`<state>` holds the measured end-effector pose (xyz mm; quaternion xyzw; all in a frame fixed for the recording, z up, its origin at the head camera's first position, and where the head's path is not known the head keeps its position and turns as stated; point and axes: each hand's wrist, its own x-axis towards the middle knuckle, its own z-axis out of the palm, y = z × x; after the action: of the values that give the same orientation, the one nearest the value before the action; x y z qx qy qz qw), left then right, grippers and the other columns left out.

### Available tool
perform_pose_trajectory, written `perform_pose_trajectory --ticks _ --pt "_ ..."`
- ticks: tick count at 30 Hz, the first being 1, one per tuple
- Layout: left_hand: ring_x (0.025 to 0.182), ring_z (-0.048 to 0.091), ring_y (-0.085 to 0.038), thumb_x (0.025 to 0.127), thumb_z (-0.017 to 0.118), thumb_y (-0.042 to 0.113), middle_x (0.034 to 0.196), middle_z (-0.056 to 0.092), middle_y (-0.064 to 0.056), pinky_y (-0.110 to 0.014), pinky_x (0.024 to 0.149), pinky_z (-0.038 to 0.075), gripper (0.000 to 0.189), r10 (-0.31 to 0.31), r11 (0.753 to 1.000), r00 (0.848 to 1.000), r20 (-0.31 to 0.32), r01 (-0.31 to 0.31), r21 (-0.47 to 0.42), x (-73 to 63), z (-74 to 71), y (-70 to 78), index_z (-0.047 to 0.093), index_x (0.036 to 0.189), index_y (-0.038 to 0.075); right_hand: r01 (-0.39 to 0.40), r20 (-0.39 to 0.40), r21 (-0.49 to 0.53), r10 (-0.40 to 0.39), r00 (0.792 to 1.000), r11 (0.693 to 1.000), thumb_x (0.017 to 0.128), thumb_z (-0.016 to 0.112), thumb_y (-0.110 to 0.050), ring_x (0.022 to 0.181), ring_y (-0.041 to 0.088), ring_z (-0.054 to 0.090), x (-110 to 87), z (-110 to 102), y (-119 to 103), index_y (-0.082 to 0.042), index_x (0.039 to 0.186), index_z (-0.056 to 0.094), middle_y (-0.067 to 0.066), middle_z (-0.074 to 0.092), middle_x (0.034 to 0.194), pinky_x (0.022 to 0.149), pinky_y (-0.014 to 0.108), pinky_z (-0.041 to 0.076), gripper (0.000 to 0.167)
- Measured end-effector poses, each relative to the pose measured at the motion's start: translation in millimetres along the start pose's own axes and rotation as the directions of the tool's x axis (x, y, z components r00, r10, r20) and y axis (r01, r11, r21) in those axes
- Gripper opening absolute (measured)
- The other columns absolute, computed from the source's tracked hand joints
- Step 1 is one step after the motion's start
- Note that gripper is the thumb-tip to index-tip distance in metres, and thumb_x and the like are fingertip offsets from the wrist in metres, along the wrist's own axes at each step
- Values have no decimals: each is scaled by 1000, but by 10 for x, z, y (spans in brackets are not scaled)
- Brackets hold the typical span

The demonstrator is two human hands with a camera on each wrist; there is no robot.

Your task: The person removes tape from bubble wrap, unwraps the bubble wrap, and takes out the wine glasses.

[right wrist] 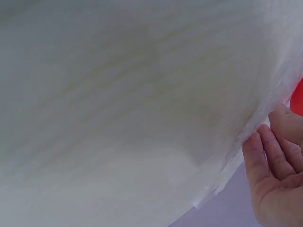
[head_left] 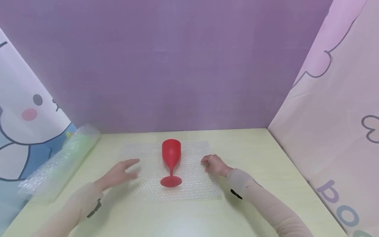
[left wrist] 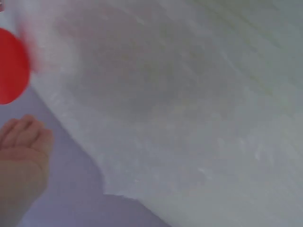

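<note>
A red goblet (head_left: 171, 154) lies on a flat sheet of bubble wrap (head_left: 189, 191), its bowl toward the back and its round foot toward the front. To its left is my left hand (head_left: 119, 173), above the sheet's left side, thumb and fingers spread apart and holding nothing. The left wrist view catches only part of that hand (left wrist: 23, 161), with a red round part of the goblet (left wrist: 10, 66) above it. My right hand (head_left: 215, 164) is at the sheet's right edge, fingers bent. In the right wrist view its fingertips (right wrist: 253, 139) meet the bubble wrap's edge (right wrist: 232, 165).
A bubble-wrapped bundle (head_left: 68, 161), pale green inside, lies along the left side of the pale yellow table (head_left: 183, 217). A purple wall (head_left: 177, 65) stands behind the table, and printed panels (head_left: 334, 115) flank it on both sides.
</note>
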<state>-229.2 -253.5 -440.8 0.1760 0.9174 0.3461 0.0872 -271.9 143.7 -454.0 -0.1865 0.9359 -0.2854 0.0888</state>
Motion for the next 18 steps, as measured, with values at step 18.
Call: perform_pose_trajectory --ticks 18 --pt "138 4 -43 75 71 33 152 8 -23 -58 110 5 97 -51 994 982 182 68 -88 -78 207 -274 13 145 -1 23 8 -22 -23 1000 999 72 70 4 107 30 58 -19 -5 -23 1 108 64 15 63 114 91 39 50 37"
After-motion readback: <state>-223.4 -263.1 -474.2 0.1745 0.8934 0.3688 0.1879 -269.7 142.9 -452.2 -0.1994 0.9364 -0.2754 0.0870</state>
